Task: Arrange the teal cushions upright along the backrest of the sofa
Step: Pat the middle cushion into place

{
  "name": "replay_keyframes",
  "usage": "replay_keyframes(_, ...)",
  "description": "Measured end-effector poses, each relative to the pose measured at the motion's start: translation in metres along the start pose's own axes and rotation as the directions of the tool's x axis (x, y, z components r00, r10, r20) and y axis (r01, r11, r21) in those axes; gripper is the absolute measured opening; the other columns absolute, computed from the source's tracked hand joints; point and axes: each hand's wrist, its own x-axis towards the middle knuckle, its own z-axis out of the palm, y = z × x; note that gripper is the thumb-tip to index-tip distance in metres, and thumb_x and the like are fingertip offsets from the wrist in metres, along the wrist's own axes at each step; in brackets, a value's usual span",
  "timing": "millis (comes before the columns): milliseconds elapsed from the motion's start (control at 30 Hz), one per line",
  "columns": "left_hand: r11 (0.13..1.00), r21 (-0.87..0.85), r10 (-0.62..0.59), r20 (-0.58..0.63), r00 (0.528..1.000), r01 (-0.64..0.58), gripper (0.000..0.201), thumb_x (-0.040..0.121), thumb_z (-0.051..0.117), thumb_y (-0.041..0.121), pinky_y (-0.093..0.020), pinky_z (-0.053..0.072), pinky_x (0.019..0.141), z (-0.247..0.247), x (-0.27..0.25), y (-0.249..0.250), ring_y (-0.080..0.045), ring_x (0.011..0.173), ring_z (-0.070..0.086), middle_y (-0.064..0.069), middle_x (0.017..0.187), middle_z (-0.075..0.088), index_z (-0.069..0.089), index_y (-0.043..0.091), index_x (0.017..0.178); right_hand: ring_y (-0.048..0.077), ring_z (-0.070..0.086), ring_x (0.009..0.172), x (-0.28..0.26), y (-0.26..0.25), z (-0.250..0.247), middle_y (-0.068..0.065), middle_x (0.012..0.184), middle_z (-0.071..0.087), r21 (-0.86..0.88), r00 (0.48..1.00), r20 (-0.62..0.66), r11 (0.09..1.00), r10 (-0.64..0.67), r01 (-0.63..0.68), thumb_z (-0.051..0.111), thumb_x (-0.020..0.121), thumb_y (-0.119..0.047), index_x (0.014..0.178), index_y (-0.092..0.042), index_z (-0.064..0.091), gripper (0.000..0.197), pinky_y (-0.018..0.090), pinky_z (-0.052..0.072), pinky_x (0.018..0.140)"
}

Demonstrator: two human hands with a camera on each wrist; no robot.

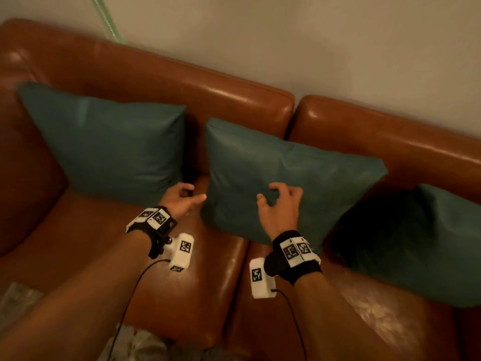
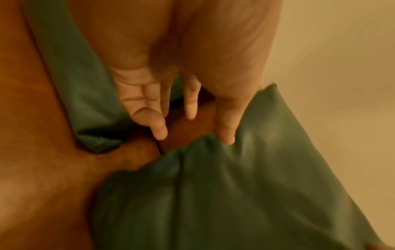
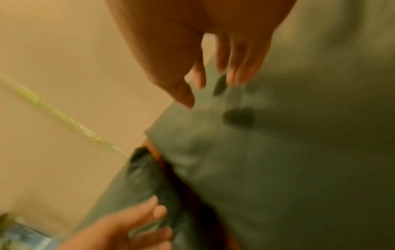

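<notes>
Both hands (image 1: 279, 207) hover at middle cushion (image 1: 299, 173).

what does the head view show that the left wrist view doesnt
Only the head view shows the right hand over the middle cushion, a third cushion lying lower at the right, the sofa backrest and both wristbands.

Only the left wrist view shows the left hand's palm side, with a fingertip at the middle cushion's edge.

Both show the left hand in the gap between the left cushion and the middle cushion.
</notes>
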Motion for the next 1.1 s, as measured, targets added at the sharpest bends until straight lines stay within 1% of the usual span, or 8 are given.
replay_keyframes(167, 0.998, -0.040, -0.042, -0.047, 0.998, 0.040, 0.016, 0.082, 0.070, 0.008, -0.011, 0.032, 0.031, -0.116, 0.022, -0.022, -0.009, 0.045, 0.056, -0.009, 0.077, 0.057, 0.056, 0.016, 0.080, 0.019, 0.055, 0.080, 0.006, -0.061, 0.084, 0.003, 0.097, 0.054, -0.011, 0.956, 0.292, 1.000, -0.006, 0.010, 0.072, 0.080, -0.023, 0.104, -0.015, 0.065, 0.025, 0.027, 0.045, 0.082)
replay_keyframes(300, 0.992, -0.073, -0.113, -0.115, 0.987, 0.105, 0.024, 0.082, 0.070, 0.010, -0.015, 0.035, 0.036, -0.223, 0.064, -0.035, -0.006, 0.044, 0.056, -0.011, 0.085, 0.059, 0.059, 0.011, 0.103, 0.017, 0.057, 0.073, 0.016, -0.103, 0.167, 0.001, 0.075, 0.059, 0.067, 0.921, 0.381, 0.991, 0.079, -0.112, 0.075, 0.078, -0.016, 0.103, -0.019, 0.064, 0.027, 0.030, 0.046, 0.080)
replay_keyframes(367, 0.983, -0.143, -0.134, -0.149, 0.980, 0.113, 0.053, 0.080, 0.072, 0.009, -0.021, 0.039, 0.043, -0.271, 0.085, -0.038, -0.010, 0.057, 0.062, -0.010, 0.085, 0.061, 0.049, 0.007, 0.128, 0.024, 0.061, 0.094, 0.018, -0.120, 0.205, 0.006, 0.097, 0.062, 0.099, 0.878, 0.443, 0.963, 0.181, -0.249, 0.076, 0.077, -0.014, 0.124, -0.018, 0.054, 0.052, 0.039, 0.050, 0.091)
replay_keyframes(433, 0.977, -0.181, -0.142, -0.164, 0.976, 0.112, 0.075, 0.077, 0.075, 0.008, -0.025, 0.046, 0.055, -0.309, 0.107, -0.035, -0.018, 0.098, 0.068, -0.015, 0.117, 0.062, 0.037, 0.015, 0.141, 0.032, 0.052, 0.123, 0.023, -0.128, 0.237, 0.013, 0.134, 0.051, 0.107, 0.847, 0.448, 0.923, 0.287, -0.370, 0.086, 0.064, -0.021, 0.145, -0.019, 0.032, 0.097, 0.046, 0.045, 0.105)
replay_keyframes(567, 0.977, -0.153, -0.167, -0.118, 0.979, 0.148, 0.106, 0.072, 0.079, 0.006, -0.045, 0.048, 0.085, -0.364, 0.151, -0.022, -0.030, 0.138, 0.037, -0.006, 0.158, 0.026, 0.014, 0.033, 0.151, 0.038, 0.049, 0.128, 0.046, -0.091, 0.300, 0.008, 0.145, 0.044, 0.229, 0.826, 0.433, 0.842, 0.362, -0.489, 0.096, 0.010, -0.047, 0.139, -0.052, 0.017, 0.151, 0.063, 0.051, 0.091)
replay_keyframes(800, 0.993, -0.105, -0.041, 0.155, 0.987, 0.057, 0.094, 0.069, 0.075, -0.006, -0.064, 0.045, 0.092, -0.365, 0.184, -0.006, -0.024, 0.121, 0.046, 0.010, 0.128, 0.049, 0.029, 0.039, 0.137, 0.037, 0.049, 0.126, 0.027, -0.142, 0.275, 0.005, 0.142, 0.048, 0.327, 0.772, 0.474, 0.729, 0.424, -0.601, 0.086, 0.060, 0.000, 0.144, -0.035, 0.028, 0.108, 0.050, 0.051, 0.078)
replay_keyframes(967, 0.987, -0.140, 0.095, 0.146, 0.985, -0.074, 0.077, 0.055, 0.082, -0.003, -0.031, 0.056, 0.054, -0.379, 0.181, -0.009, -0.015, 0.098, 0.064, 0.023, 0.088, 0.073, 0.046, 0.041, 0.107, 0.029, 0.053, 0.126, -0.004, -0.151, 0.284, 0.002, 0.140, 0.052, 0.419, 0.869, 0.362, 0.774, 0.338, -0.475, 0.096, 0.038, -0.026, 0.141, -0.030, 0.035, 0.119, 0.056, 0.049, 0.098)
replay_keyframes(1100, 0.989, -0.110, 0.114, 0.144, 0.983, -0.098, 0.087, 0.042, 0.088, 0.005, -0.035, 0.054, 0.066, -0.393, 0.190, -0.001, 0.002, 0.086, 0.066, 0.017, 0.102, 0.065, 0.046, 0.047, 0.106, 0.027, 0.050, 0.128, -0.014, -0.155, 0.301, 0.004, 0.139, 0.050, 0.466, 0.896, 0.322, 0.773, 0.306, -0.431, 0.089, 0.055, -0.001, 0.141, -0.018, 0.033, 0.105, 0.053, 0.045, 0.105)
